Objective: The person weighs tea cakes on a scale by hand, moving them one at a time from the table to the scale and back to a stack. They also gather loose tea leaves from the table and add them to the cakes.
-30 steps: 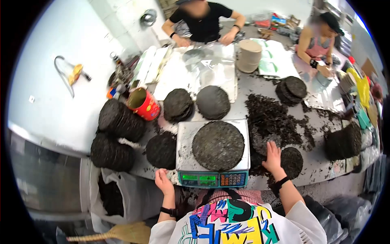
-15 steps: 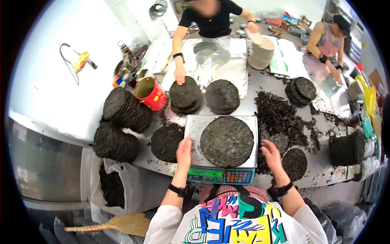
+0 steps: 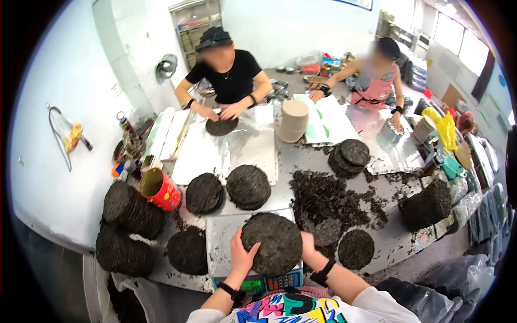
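Between my two hands is a dark round cake of what looks like dried seaweed (image 3: 273, 243), above the pan of a digital scale (image 3: 221, 232). My left hand (image 3: 242, 252) grips its left edge, thumb on top. My right hand (image 3: 308, 247) is closed at its right edge, with the fingertips partly hidden. Part of the scale's green display and keypad shows below the cake. Behind the scale lie two stacks of similar cakes, a smaller stack (image 3: 204, 194) and a wider stack (image 3: 249, 187). A single cake (image 3: 187, 250) rests left of the scale.
Loose dark flakes (image 3: 318, 196) and a round cake (image 3: 356, 249) lie to the right. A red tin (image 3: 168, 198) and tipped stacks (image 3: 125, 257) stand left. Across the table, one person handles a cake (image 3: 222, 127); another touches a clear bag (image 3: 391, 134). Cream discs (image 3: 294, 121) are stacked nearby.
My hands have moved in from beside the scale and taken hold of the cake on it. My view has tilted up. The person opposite has drawn a cake back onto the plastic sheets.
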A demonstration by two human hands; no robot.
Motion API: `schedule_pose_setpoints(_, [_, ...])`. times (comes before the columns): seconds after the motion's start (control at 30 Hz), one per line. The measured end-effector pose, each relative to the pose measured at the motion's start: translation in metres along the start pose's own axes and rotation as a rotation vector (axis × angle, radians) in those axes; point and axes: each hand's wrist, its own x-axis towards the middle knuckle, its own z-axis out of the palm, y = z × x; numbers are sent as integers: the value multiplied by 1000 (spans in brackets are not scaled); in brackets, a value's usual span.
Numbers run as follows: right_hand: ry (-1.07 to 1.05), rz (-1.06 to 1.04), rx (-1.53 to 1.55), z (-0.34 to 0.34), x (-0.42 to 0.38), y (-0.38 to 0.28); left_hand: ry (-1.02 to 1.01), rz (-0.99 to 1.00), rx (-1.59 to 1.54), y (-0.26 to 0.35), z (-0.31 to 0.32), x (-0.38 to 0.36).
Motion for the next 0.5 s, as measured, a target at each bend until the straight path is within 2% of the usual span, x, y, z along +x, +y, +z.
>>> schedule_pose_setpoints(0.07, [156, 866, 1183, -5, 2, -20, -8, -49, -7, 9, 1, 2])
schedule_pose_setpoints(0.1, [357, 885, 1408, -25, 6, -47, -24, -83, -3, 13, 0, 4])
schedule_pose_setpoints(0.13, [504, 628, 1304, -5, 6, -21, -38, -121, 5, 14, 1, 5])
schedule_pose_setpoints(0.2, [673, 764, 1050, 21, 4, 27, 11, -141, 13, 9, 10, 3])
schedule_pose_setpoints(0.23, [394, 833, 1110, 8, -5, 45, 16, -150, 16, 8, 11, 2])
schedule_pose_setpoints(0.27, [127, 754, 907, -4, -17, 61, 20, -153, 22, 7, 11, 5])
schedule_pose_setpoints(0.33, [-83, 601, 346, -47, -39, 57, 77, -197, 23, 12, 16, 10])
schedule_pose_setpoints(0.43, [227, 726, 883, -85, -35, 31, 80, -219, -105, 29, 35, 20])
schedule_pose_setpoints(0.47, [206, 695, 1038, -90, -26, 23, 75, -219, -163, 36, 41, 26])
schedule_pose_setpoints(0.5, [179, 666, 1196, -93, -14, 14, -85, -210, -416, 32, 57, 31])
